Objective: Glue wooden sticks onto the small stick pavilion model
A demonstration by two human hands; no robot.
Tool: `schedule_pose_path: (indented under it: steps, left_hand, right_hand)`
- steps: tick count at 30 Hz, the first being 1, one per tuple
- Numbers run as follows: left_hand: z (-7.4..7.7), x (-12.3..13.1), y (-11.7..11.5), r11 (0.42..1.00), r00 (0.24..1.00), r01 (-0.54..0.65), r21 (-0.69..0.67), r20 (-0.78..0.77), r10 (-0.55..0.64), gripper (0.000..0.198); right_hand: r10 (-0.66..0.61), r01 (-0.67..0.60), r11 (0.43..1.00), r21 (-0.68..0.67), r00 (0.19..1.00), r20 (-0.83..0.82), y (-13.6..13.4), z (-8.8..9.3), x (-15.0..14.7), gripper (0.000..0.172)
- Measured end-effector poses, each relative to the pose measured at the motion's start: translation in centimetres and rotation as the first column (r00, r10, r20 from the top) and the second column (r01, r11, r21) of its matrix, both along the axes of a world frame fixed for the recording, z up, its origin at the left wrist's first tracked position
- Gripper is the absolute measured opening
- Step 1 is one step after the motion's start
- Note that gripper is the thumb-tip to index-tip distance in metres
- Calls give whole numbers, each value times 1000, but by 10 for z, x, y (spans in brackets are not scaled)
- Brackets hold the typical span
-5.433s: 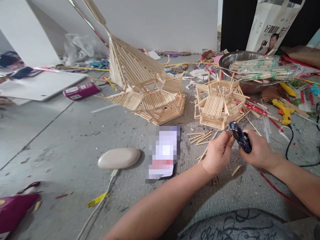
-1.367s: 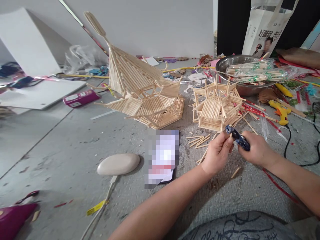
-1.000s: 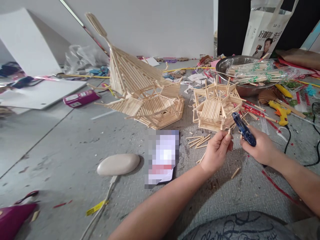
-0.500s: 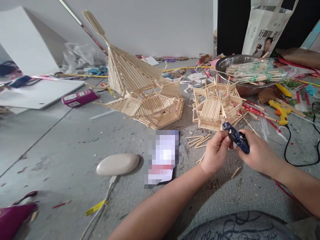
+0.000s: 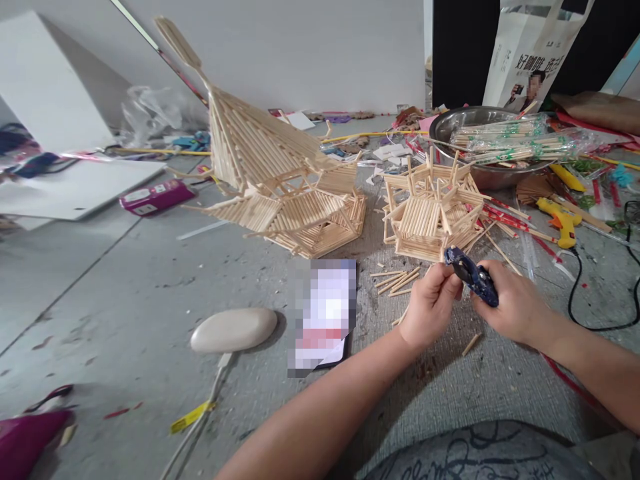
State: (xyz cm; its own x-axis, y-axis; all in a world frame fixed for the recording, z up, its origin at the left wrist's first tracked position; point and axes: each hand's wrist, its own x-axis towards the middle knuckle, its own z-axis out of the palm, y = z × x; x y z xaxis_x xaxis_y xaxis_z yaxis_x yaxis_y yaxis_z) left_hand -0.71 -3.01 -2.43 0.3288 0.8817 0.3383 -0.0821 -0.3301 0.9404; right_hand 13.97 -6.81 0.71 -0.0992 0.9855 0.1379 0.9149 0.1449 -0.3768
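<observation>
My right hand [image 5: 515,308] is closed round dark blue cutting pliers [image 5: 470,273], their head pointing up and left. My left hand [image 5: 431,303] pinches a short wooden stick [image 5: 445,253] and holds it at the pliers' jaws. Just beyond both hands stands a small hexagonal stick frame [image 5: 433,210]. A larger stick pagoda roof [image 5: 280,173] lies tilted to its left. Several cut sticks [image 5: 397,279] lie loose on the floor by my left hand.
A phone [image 5: 323,313] and a smooth oval stone [image 5: 234,329] lie on the grey floor to the left. A steel bowl [image 5: 450,123] with packed chopsticks sits behind. A yellow glue gun [image 5: 563,220] with a black cord lies right. A purple box [image 5: 155,197] sits far left.
A second ago my right hand had drawn the pliers away to the right; now they are back at the stick pinched in my left hand.
</observation>
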Motion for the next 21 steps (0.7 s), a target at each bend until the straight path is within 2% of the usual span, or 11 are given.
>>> schedule_pose_path:
  steps: [7,21]
  left_hand:
    - [-1,0,0,1000,1000,1,-16,10,-1,30]
    - [2,2,-2,994,998,18,-104,56,-12,32]
  right_hand:
    - [12,-13,998,59,1000,24,1,0,-1,24]
    - [51,-50,998,39,997,-50,0,-1,-2,25]
